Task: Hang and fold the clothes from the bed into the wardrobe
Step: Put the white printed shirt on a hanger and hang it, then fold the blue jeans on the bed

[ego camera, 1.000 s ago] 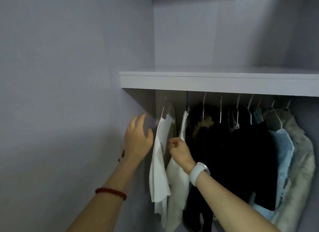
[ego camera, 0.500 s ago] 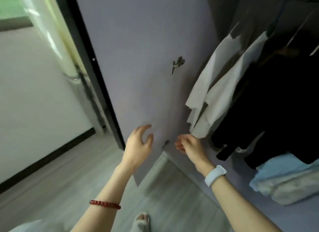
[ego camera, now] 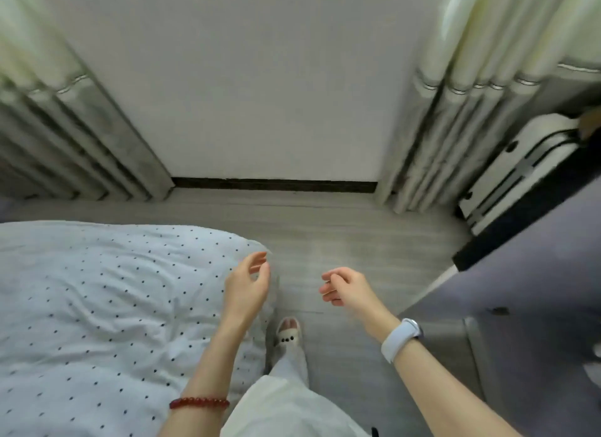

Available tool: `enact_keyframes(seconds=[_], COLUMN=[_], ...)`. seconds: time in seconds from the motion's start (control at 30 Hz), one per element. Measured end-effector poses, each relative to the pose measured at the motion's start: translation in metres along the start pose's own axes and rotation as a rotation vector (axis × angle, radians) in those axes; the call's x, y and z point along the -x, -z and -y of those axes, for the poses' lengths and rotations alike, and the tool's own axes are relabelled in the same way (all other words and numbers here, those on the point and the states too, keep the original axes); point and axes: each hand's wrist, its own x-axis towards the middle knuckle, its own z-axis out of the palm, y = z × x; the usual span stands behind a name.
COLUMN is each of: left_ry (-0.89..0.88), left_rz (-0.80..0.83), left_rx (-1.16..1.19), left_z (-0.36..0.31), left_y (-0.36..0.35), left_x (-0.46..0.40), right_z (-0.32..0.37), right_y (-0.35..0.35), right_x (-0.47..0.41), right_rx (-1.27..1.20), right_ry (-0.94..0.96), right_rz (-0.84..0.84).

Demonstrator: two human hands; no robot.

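Open floor (ego camera: 341, 241) runs between bed (ego camera: 97, 306) and wardrobe door (ego camera: 536, 290).

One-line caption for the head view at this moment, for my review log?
Both hands empty: left hand and right hand hang loosely curled between the polka-dot bed and the wardrobe door, above grey floor.

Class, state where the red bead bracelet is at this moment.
In the head view, the red bead bracelet sits low and left of centre on the left wrist, above the edge of the white black-dotted bedsheet.

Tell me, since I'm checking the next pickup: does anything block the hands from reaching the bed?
Nothing visible does. The left hand hovers over the white black-dotted bed cover; the right hand hangs over bare grey floor.
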Motion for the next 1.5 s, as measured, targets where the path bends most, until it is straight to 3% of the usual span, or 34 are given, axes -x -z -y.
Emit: enact_keyframes(seconds=[0.5,0.9,1.1,1.27,1.5], left_ry=[0.332,0.592,0.620,0.691,0.868], left_rz=[-0.592,-1.014,-1.062,-1.252,-1.419], left_rx=[0.203,0.310,0.386,0.342,0.363], left_z=[0.070,0.100,0.068,0.071,0.146], left_y=[0.216,0.286,0.303,0.342,0.404], left_x=[-0.214,-0.364,-0.470,-0.467,-0.431], right_z=[0.234,0.365,0.437,0.456,0.440], right_y=[-0.258,-0.401,-0.441,-0.517,-0.638], right_x=[-0.219,-0.373,-0.458,-0.453,-0.425], right_rx=[0.499,0.710,0.765,0.799,0.944], right_ry=[0.196,0.309,0.356,0.363,0.392], right_rz=[0.533,0.904,0.963,1.158,1.436])
